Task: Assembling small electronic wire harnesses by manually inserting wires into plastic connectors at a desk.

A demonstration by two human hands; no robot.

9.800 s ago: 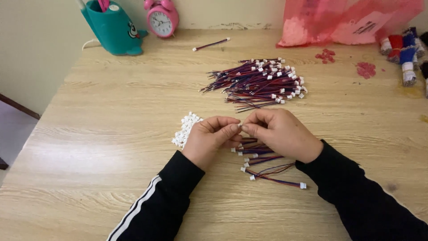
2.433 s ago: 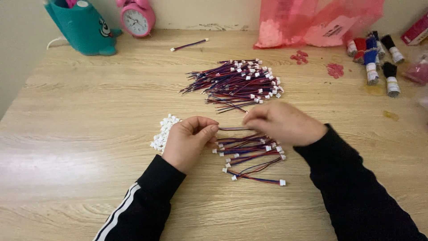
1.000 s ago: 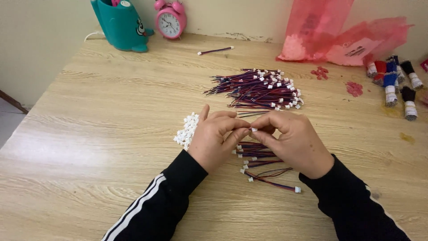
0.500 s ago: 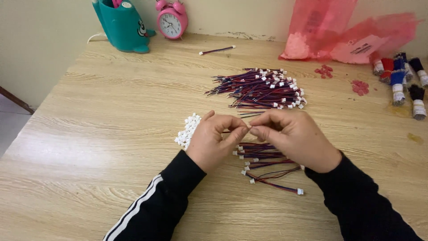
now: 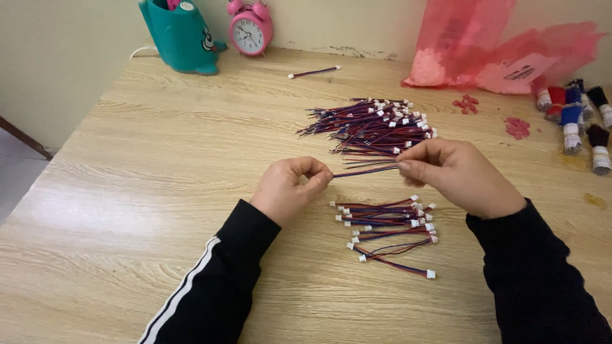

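Observation:
Between my two hands stretches a short red-and-blue wire lead (image 5: 364, 171), held level above the wooden table (image 5: 159, 165). My left hand (image 5: 290, 189) pinches its left end and my right hand (image 5: 454, 172) pinches its right end. Behind the hands lies a large pile of the same leads (image 5: 370, 125) with white plugs. Just in front of the hands sits a smaller row of leads (image 5: 389, 223) with white plugs at both ends. The heap of loose white plugs is hidden under my left hand.
At the back stand a teal holder (image 5: 180, 35) and a pink alarm clock (image 5: 250, 28). One single lead (image 5: 313, 72) lies apart near them. A pink plastic bag (image 5: 491, 48) and several thread spools (image 5: 577, 114) occupy the back right.
My hands were pressed together over the lead; now they have drawn apart, and the lead is stretched out between them. The white plug heap has gone out of sight.

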